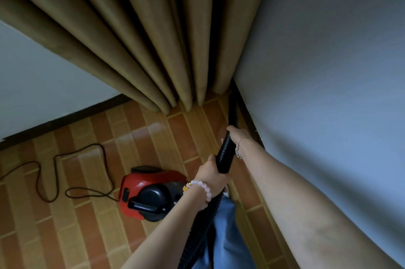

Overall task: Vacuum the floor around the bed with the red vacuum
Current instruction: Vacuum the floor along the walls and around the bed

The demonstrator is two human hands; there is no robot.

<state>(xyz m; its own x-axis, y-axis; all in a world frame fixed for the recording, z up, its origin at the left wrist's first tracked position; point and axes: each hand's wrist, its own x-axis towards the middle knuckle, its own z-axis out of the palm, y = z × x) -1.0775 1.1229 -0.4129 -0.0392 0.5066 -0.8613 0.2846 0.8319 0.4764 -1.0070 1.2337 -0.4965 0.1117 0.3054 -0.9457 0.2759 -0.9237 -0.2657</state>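
Note:
The red vacuum with a black handle sits on the tiled floor at lower centre. Its black ribbed hose runs up from the bottom of the view into my hands. My left hand, with a bead bracelet, grips the hose low down. My right hand grips it higher, where it joins the black nozzle tube. The tube points into the floor corner by the dark skirting, where curtain and wall meet; its tip is hidden in shadow. No bed is in view.
Olive-brown curtains hang to the floor at the back. A pale wall fills the right side, another wall stands at left. The black power cord loops over the orange tiles to the vacuum's left. My blue trouser leg shows below.

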